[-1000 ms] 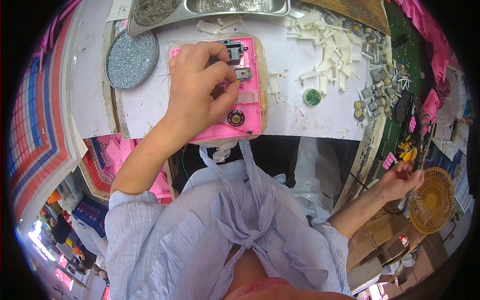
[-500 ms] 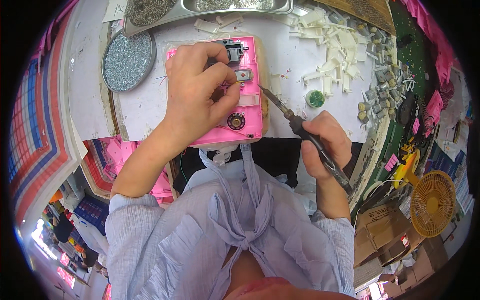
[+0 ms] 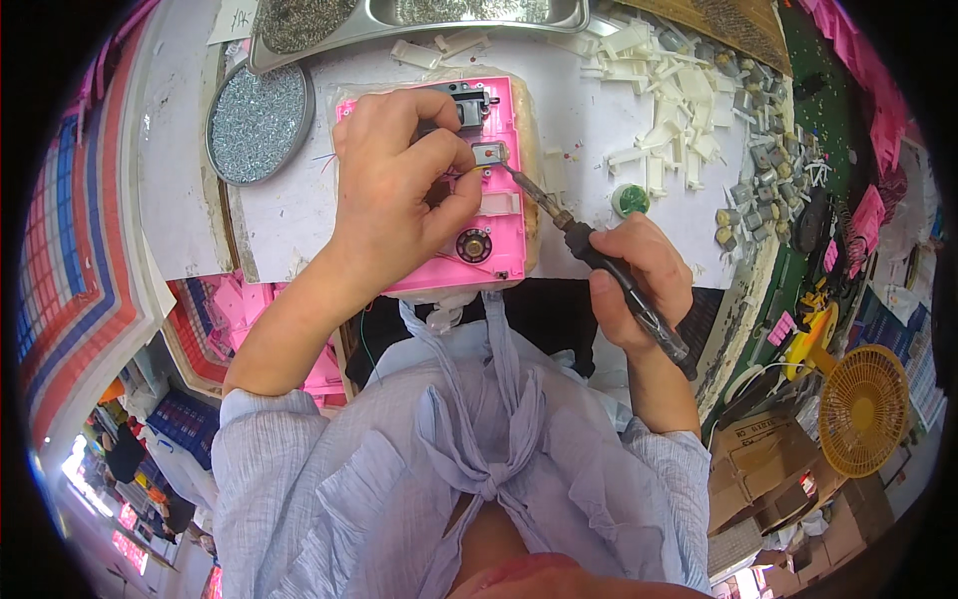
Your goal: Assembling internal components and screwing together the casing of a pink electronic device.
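Note:
A pink plastic housing [image 3: 514,235] lies on a padded block in front of me. It holds a small silver motor [image 3: 489,154], a dark mechanism [image 3: 471,108] and a round speaker-like part [image 3: 473,245]. My left hand [image 3: 394,180] rests over its left side, thumb and forefinger pinched on a thin wire [image 3: 477,171] beside the motor; the fingers partly hide the wire. My right hand [image 3: 644,275] is closed round the dark handle of a soldering iron [image 3: 589,245]. The iron's tip reaches the housing just below the motor's right end; contact cannot be made out.
A round dish of small metal screws [image 3: 257,125] stands left. A steel tray [image 3: 469,12] with metal pieces is at the far edge. To the right lie a green-filled little pot [image 3: 630,200], white plastic parts [image 3: 679,110] and several small motors [image 3: 763,185]. A yellow fan [image 3: 863,409] is lower right.
My right hand has brought the soldering iron left and slightly up, its tip now closer to the motor. My left hand keeps its pinch in nearly the same place.

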### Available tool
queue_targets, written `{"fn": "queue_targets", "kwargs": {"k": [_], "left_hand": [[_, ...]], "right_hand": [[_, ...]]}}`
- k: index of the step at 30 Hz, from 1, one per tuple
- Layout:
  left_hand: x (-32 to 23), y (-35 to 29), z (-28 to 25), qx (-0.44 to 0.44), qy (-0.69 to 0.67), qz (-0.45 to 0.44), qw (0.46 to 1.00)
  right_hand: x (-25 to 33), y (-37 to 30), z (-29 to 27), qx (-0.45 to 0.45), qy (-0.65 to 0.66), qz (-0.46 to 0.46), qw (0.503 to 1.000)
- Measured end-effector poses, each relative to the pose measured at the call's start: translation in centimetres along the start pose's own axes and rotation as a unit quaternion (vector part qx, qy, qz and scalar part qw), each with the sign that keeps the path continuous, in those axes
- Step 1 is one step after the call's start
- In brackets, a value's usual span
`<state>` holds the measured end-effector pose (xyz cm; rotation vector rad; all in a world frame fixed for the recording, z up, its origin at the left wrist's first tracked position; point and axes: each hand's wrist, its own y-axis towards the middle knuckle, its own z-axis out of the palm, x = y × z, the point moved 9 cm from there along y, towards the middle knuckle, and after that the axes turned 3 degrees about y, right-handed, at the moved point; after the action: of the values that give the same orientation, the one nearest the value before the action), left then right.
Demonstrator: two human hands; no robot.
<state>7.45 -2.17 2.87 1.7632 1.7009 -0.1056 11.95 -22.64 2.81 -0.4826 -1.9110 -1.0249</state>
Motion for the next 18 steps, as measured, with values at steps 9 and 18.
{"fn": "queue_targets", "kwargs": {"k": [9,18], "left_hand": [[-0.25,0.06,-0.15,0.015,0.007,-0.001,1.000],[-0.21,-0.02,-0.10,0.011,0.010,0.000,1.000]], "right_hand": [[-0.30,-0.32,-0.12,-0.008,0.001,0.004,1.000],[0.01,-0.44,-0.07,0.000,-0.003,-0.001,1.000]]}}
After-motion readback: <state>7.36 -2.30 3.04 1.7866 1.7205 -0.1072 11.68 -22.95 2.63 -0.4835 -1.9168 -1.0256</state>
